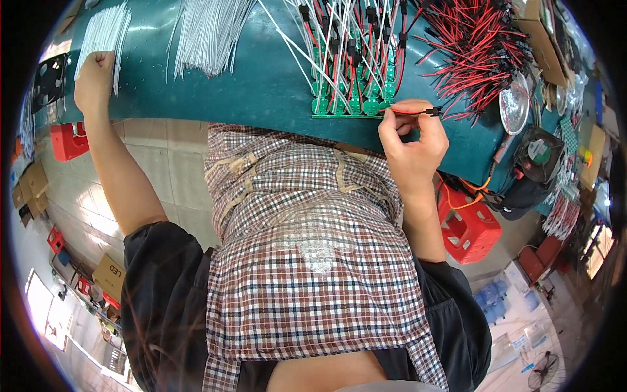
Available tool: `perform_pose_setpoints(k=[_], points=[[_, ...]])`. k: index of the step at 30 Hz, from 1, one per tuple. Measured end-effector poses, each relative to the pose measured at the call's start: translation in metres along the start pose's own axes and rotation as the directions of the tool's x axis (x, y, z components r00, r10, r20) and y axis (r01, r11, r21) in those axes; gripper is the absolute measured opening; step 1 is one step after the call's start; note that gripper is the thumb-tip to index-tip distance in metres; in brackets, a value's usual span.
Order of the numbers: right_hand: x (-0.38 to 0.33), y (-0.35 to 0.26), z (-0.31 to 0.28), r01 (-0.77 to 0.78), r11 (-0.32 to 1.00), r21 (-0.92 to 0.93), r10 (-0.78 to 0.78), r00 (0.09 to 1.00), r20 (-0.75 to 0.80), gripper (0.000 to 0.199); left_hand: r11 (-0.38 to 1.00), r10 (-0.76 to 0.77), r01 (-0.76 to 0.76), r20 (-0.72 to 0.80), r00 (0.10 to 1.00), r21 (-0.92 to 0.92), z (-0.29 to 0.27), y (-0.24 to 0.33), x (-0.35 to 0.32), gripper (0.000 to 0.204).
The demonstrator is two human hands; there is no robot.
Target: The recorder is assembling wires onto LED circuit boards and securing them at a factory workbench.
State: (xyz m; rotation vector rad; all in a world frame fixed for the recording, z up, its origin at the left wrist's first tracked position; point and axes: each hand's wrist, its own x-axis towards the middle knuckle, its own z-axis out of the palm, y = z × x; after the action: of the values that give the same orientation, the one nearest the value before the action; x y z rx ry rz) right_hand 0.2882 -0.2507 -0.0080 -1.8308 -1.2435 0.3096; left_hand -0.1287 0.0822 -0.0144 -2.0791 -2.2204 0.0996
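At the far left, my left hand (96,77) is closed in a pinch at the near end of a bundle of white wires (104,32). How many wires lie between its fingertips cannot be made out. My right hand (419,137) grips a short red-and-black wire lead (415,112) between thumb and fingers. The lead's black connector (433,112) sticks out to the right. Just left of this hand lies a panel of green round circuit boards (356,104) at the table's near edge. Red, black and white wires rise from the boards, several with black connectors.
A second white wire bundle (212,36) lies on the green table (274,91). A heap of red-and-black leads (473,49) fills the back right. Near it are a clear oval dish (514,104), an orange-handled tool (501,149) and a black fan (539,151). Red stools (467,225) stand below.
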Motion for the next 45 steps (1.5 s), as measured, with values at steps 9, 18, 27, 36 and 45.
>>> perform_pose_setpoints(k=[9,18,27,36,45], points=[[0.001,-0.008,-0.001,0.033,0.999,-0.016,-0.032,0.998,0.048,0.019,0.985,0.05,-0.03,-0.115,0.992,0.17,0.007,0.001,-0.001,0.041],[0.002,-0.008,0.002,0.142,0.989,-0.043,-0.139,0.988,0.069,0.026,0.874,0.137,-0.142,-0.045,0.99,-0.465,-0.03,0.061,-0.06,0.038],[0.002,-0.011,-0.001,0.115,0.991,-0.07,-0.107,0.988,0.113,0.021,0.706,0.365,-0.123,0.21,0.907,-0.698,-0.03,0.113,-0.082,0.028],[0.007,-0.01,-0.003,0.077,0.997,0.002,-0.077,0.985,0.156,0.018,0.748,0.256,-0.069,0.191,0.948,-0.66,-0.057,0.112,-0.093,0.025],[0.006,-0.004,-0.007,0.035,0.999,0.02,-0.038,0.982,0.184,0.02,0.292,0.276,0.013,0.097,0.956,-0.956,-0.083,0.13,-0.161,0.016]])
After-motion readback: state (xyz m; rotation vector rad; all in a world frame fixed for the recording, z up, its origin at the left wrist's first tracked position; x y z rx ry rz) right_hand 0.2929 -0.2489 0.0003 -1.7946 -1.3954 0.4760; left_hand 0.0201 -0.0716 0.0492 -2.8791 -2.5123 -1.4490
